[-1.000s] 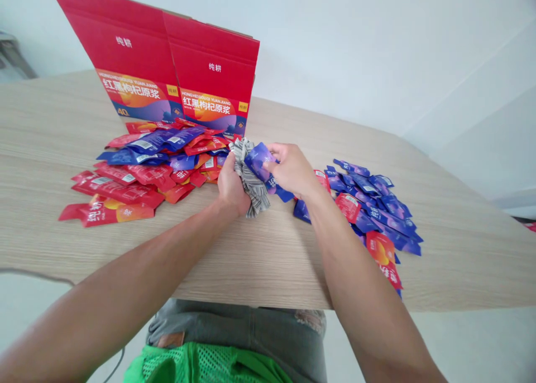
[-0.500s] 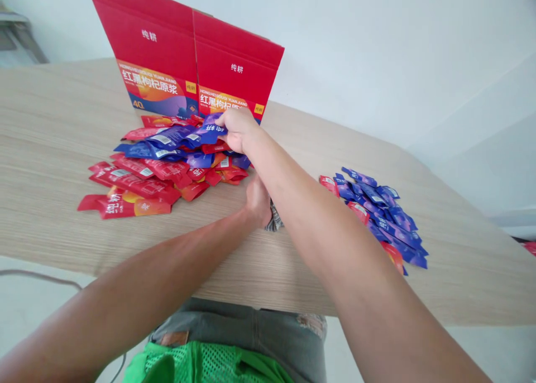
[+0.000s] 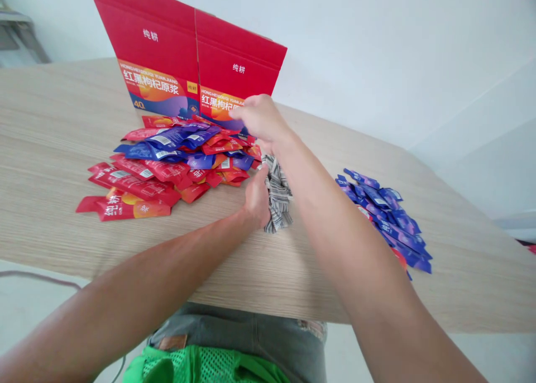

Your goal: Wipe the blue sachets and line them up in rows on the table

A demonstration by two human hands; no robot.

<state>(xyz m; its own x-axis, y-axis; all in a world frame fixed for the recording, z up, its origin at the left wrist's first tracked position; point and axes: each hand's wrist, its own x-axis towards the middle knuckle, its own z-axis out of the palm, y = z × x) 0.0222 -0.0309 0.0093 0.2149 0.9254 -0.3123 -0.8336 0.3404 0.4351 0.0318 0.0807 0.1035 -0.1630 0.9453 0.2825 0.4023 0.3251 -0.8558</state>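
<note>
My left hand (image 3: 257,199) is closed round a crumpled grey-and-white striped cloth (image 3: 278,196) on the table. Just above the cloth is my right hand (image 3: 262,118), thumb pointing left and curled fingers largely out of sight. The blue-purple pouch it gripped a moment ago is hidden behind this hand. To the left lies a heap of drink pouches, with red pouches (image 3: 140,185) at the front and blue-purple pouches (image 3: 167,140) on top. A lone red-orange pouch (image 3: 125,207) lies at the heap's near left.
A red printed carton (image 3: 167,42) stands open behind the heap, near the white wall (image 3: 377,48). On the right of the wooden table (image 3: 201,266) is another pile of mostly blue pouches (image 3: 383,204), partly covered by my right forearm. A cable (image 3: 42,276) runs at lower left.
My right hand has moved right, away from the heap, taking the blue-purple pouch from its top. More of the striped cloth shows beside my left hand, which has barely moved.
</note>
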